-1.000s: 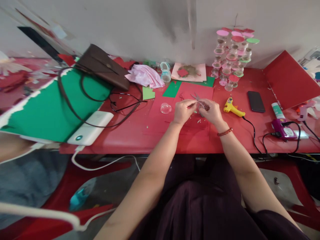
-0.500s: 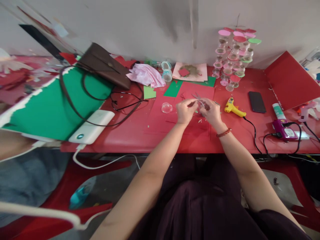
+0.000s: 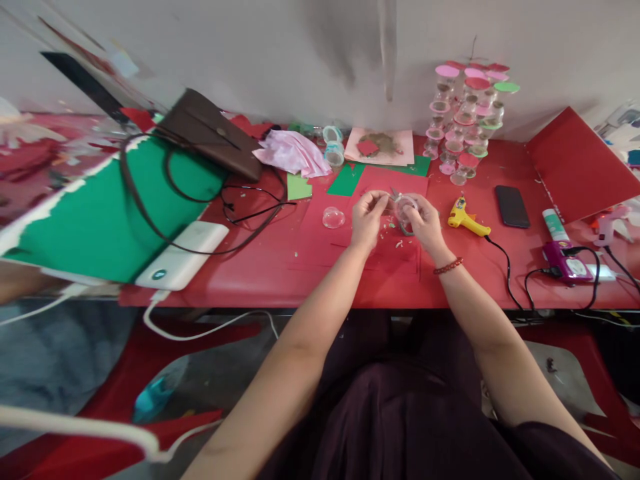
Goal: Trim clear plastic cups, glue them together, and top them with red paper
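Observation:
Over the red sheets, my right hand (image 3: 425,223) is closed round a clear round plastic piece (image 3: 404,202). A pair of scissors (image 3: 394,194) is held in the same hand, its blade tips pointing up and away and its handle largely covered by the fingers. Just to the left, my left hand (image 3: 367,217) is pinched, thumb against fingertips. Whatever sits in that pinch is too small to make out. A clear plastic cup or lid (image 3: 333,217) lies on the red paper (image 3: 320,233) left of my left hand. Small pale scraps (image 3: 399,244) are scattered below the hands.
To the right are a yellow glue gun (image 3: 467,219), a phone (image 3: 512,206) and a purple power adapter (image 3: 567,261) with cords. A stacked plastic-cup structure (image 3: 457,127) stands behind. Glasses (image 3: 255,207), a brown bag (image 3: 210,133) and a white power bank (image 3: 183,255) lie left.
My hands have drawn slightly apart. The clear plastic piece in my right hand has turned and shows more openly, and the scissors' blades are now partly behind it.

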{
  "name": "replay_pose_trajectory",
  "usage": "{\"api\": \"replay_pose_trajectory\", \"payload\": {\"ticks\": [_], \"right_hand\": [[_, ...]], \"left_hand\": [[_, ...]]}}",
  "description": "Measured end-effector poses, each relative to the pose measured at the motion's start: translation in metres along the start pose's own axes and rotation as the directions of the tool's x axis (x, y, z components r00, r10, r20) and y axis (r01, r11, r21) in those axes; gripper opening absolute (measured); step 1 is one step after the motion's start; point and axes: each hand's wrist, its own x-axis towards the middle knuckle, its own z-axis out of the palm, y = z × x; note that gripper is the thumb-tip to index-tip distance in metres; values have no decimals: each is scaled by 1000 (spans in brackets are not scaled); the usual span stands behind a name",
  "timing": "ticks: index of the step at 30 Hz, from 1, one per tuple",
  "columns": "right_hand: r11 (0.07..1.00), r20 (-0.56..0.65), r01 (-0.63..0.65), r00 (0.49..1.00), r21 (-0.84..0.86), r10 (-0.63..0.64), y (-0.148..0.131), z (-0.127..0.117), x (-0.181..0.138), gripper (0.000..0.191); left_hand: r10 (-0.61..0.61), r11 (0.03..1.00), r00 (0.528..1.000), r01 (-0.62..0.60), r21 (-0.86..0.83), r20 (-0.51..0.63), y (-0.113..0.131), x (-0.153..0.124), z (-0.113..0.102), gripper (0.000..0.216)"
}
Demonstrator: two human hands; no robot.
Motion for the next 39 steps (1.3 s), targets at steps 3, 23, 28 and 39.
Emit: {"api": "replay_pose_trajectory", "payload": {"ticks": [3, 23, 28, 39], "right_hand": [[998, 47, -27, 999, 52, 24, 2, 0, 1, 25], [993, 73, -1, 997, -121, 9, 6, 1, -4, 24], [993, 63, -30, 997, -110, 37, 7, 3, -6, 26], [975, 61, -207, 978, 88, 202, 6, 8, -4, 49]], "left_hand": [[1, 1000, 1000, -1, 0, 25, -1, 0, -1, 9], [257, 867, 959, -283, 411, 118, 16, -1, -10, 9], [334, 791, 925, -380, 479, 182, 17, -5, -11, 14], [399, 731, 881, -473, 492, 254, 8, -2, -6, 18]]}}
